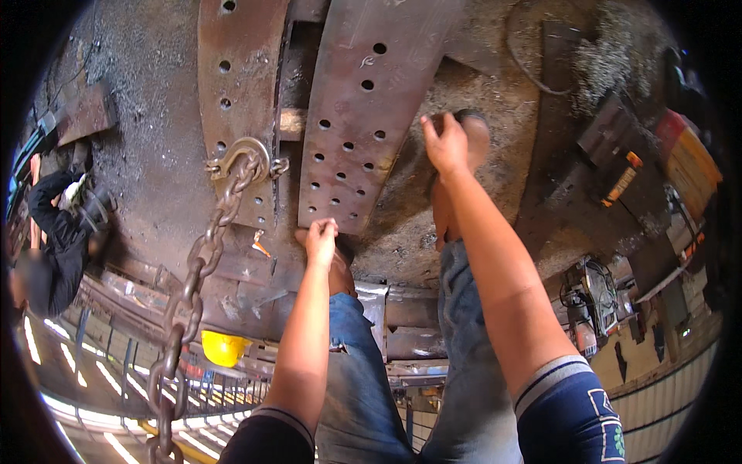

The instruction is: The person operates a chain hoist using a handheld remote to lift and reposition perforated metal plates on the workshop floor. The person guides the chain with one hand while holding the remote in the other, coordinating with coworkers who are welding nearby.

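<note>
A long steel plate (359,116) with many drilled holes lies in front of me. At its near end my left hand (321,241) is closed, fingertips and thumb together by the edge; whatever they hold, if anything, does not show. My right hand (448,145) hangs over the floor to the right of the plate, thumb apart from the fingers and nothing in it, close to my right boot (473,135). Left of the plate lies a second holed plate (236,85). On it rests a large steel hook (251,147) on a heavy chain (202,255).
A wooden block (292,124) sits between the plates. A yellow hard hat (224,348) is at the lower left. Another person (66,224) crouches at far left. Metal shavings (610,66) and an orange tool-like object (622,179) lie on the right. A hose (533,73) curves near the top.
</note>
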Demonstrator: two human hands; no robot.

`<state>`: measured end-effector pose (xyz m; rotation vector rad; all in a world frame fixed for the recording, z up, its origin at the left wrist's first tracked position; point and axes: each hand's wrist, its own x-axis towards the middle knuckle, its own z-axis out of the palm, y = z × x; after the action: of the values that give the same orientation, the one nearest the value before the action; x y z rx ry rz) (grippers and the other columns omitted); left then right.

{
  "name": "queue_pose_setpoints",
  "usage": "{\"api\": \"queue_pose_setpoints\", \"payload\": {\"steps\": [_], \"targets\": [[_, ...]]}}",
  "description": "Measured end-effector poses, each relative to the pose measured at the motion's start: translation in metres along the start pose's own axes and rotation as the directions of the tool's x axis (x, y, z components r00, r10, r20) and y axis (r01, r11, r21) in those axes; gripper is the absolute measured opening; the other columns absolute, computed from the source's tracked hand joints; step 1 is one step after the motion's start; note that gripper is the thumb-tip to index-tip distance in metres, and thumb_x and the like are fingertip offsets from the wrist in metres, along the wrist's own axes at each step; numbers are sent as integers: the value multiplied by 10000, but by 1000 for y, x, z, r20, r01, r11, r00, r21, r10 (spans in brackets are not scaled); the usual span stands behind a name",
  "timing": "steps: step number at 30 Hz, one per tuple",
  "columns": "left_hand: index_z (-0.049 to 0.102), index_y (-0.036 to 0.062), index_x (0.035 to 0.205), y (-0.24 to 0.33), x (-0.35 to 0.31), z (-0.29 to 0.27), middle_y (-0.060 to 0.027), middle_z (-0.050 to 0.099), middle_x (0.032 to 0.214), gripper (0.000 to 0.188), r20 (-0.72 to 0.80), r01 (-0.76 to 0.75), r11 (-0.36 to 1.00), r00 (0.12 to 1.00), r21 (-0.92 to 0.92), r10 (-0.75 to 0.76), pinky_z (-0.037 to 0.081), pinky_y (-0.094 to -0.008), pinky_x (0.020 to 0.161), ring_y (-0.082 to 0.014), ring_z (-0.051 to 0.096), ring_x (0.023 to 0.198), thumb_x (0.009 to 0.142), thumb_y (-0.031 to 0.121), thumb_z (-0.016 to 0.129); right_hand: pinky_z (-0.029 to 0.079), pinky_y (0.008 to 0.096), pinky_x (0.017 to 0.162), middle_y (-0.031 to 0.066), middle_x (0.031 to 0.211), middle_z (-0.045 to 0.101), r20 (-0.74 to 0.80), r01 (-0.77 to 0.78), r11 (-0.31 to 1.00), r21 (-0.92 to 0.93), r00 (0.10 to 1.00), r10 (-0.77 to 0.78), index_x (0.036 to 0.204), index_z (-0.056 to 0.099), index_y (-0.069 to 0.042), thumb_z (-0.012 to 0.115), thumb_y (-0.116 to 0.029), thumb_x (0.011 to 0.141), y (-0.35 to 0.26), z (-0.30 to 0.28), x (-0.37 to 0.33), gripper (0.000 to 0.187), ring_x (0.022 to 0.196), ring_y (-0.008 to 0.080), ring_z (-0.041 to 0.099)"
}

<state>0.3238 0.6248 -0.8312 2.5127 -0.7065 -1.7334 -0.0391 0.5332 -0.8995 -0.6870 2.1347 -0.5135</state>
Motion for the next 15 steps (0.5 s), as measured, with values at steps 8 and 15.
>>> {"api": "queue_pose_setpoints", "payload": {"steps": [8,15], "targets": [[639,9,1120,53,-160,-59,-89,712,1013,226,363,-172,972,926,163,103,534,-311,869,-164,677,966,1004,203,652,507,506,922,317,1108,668,160,-120,984,-130,977,141,1114,611,37,651,-472,934,-40,-100,-81,542,1084,474,632],[592,50,1186,166,-335,-208,-131,698,1087,216,-100,-176,984,980,-30,173,564,-340,826,-213,692,964,996,149,623,544,421,890,193,1043,739,220,-237,970,-52,945,242,1091,685,-39,691,-445,921,-98,-277,-164,439,1017,351,706]]}}
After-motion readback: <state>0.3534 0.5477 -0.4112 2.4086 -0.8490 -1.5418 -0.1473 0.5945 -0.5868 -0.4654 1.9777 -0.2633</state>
